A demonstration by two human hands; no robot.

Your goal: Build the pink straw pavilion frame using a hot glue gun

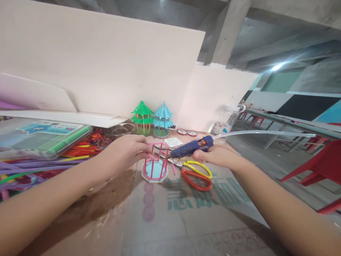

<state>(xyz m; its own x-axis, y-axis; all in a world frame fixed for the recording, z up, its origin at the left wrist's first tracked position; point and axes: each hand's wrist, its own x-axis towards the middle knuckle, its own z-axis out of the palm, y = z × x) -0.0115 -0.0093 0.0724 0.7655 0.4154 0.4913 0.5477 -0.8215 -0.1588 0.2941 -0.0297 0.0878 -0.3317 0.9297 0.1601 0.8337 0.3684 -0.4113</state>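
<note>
My right hand [217, 154] grips a blue hot glue gun [183, 148], with a long clear glue stick [255, 132] out of its back end. Its nozzle points left and touches or nearly touches the upper right of a small pink pavilion frame [152, 170]. That frame stands upright on a light blue, pale-edged octagonal base [157, 177]. On the frame's upper left, my left hand [126, 153] has its fingers closed; whether a loose pink piece is also between them I cannot tell. Scissors [197, 185] with orange and yellow handles lie beneath the gun.
Behind stand a green model pavilion [142, 119] and a blue one [163, 119], before a tall white board [106, 64]. Coloured pipe cleaners [39, 174] and a plastic case [48, 137] lie left. A clear container [222, 124] stands right; red chairs [319, 160] are beyond the table.
</note>
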